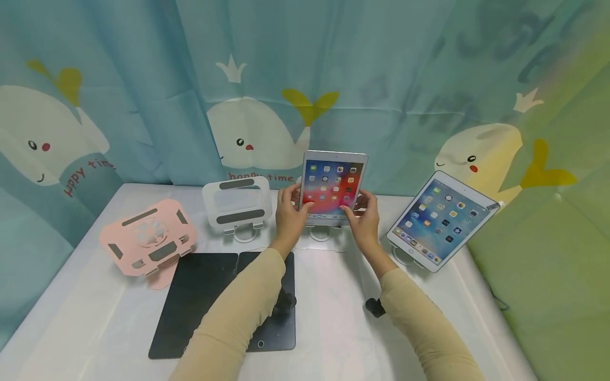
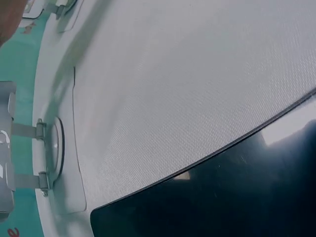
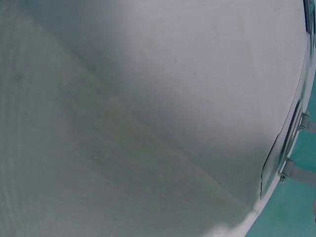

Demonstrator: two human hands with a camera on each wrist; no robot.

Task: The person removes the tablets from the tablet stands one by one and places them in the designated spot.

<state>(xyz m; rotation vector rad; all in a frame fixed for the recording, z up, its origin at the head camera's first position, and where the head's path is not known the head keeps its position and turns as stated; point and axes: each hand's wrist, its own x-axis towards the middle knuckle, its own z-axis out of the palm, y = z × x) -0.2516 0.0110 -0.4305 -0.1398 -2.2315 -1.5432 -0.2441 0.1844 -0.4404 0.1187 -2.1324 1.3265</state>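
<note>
Upright at the table's far side is a white tablet [image 1: 329,182] with a lit screen of app icons. My left hand [image 1: 289,217] grips its left edge and my right hand [image 1: 364,222] its right edge. Both thumbs lie over the screen's lower part, while the other fingers go behind and are mostly hidden. Below the tablet shows the base of a white tablet stand [image 1: 320,235], whose upper part is hidden. In the left wrist view, a bit of skin [image 2: 7,19] shows at the upper left corner. No fingers appear in the right wrist view.
To the left stand a bare white tablet stand [image 1: 240,215] and a pink one [image 1: 164,225]. Two dark tablets [image 1: 202,291] [image 1: 271,336] lie flat nearer me. A lit tablet [image 1: 440,219] leans on a stand at right. A small black object [image 1: 374,307] lies beside my right forearm.
</note>
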